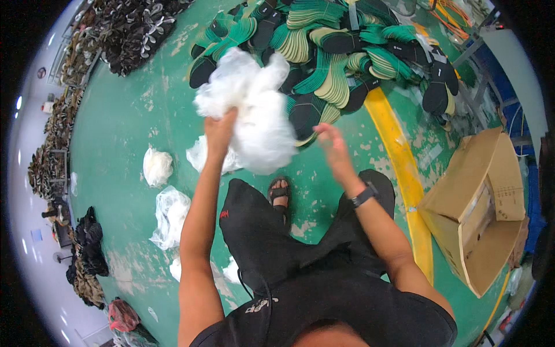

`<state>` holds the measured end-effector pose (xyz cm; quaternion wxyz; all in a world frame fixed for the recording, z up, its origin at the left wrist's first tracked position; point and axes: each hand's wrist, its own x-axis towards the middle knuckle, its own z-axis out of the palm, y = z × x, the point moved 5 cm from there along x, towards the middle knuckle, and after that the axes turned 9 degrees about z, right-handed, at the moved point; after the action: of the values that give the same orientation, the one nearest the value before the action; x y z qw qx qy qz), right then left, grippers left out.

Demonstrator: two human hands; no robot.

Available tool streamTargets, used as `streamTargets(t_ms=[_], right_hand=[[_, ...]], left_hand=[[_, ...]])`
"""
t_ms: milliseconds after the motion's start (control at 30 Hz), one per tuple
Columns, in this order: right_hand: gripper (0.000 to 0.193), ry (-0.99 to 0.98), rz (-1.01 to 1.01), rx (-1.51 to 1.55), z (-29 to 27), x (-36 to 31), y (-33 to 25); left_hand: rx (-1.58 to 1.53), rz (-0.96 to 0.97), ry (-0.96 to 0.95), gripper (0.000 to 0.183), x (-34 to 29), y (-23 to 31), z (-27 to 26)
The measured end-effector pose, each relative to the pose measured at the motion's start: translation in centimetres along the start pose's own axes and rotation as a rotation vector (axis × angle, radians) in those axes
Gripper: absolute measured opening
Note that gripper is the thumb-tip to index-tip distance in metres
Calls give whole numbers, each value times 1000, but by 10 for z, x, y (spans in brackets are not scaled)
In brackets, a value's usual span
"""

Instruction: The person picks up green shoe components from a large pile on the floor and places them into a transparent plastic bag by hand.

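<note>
My left hand (221,130) is closed round the edge of a crumpled white plastic bag (260,121), which hangs puffed out in front of me and is blurred by motion. My right hand (336,151) is held up to the right of the bag, apart from it, fingers loosely spread and nothing visible in them. Beyond both hands lies a big heap of shoe insoles (329,75), bundled in stacks of green, cream and black.
More crumpled white plastic (171,217) and a small white bundle (157,166) lie on the green floor at left. An open cardboard box (457,173) stands at right, beside a yellow floor stripe (402,156). Piles of dark and brown strap-like pieces (130,32) line the far left.
</note>
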<state>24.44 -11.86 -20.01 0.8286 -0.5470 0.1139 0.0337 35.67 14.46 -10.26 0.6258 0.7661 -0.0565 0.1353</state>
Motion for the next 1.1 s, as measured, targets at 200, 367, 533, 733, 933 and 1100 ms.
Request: streamTargets(t_ms=[200, 367, 533, 733, 933, 1100], right_hand=[[45, -78, -35, -6, 53, 9, -34], [36, 106, -149, -107, -98, 18, -78], [36, 319, 125, 227, -248, 20, -65], [74, 885, -483, -1045, -231, 13, -141], [61, -138, -789, -923, 1, -21, -106], [22, 37, -422, -559, -37, 17, -83]], left_hand=[[41, -75, -187, 32, -5, 33, 56], [304, -52, -203, 27, 42, 7, -67], [465, -236, -238, 23, 39, -19, -116], [365, -509, -657, 34, -8, 0, 3], [83, -416, -1081, 33, -45, 63, 113], [529, 54, -819, 35, 31, 42, 41]])
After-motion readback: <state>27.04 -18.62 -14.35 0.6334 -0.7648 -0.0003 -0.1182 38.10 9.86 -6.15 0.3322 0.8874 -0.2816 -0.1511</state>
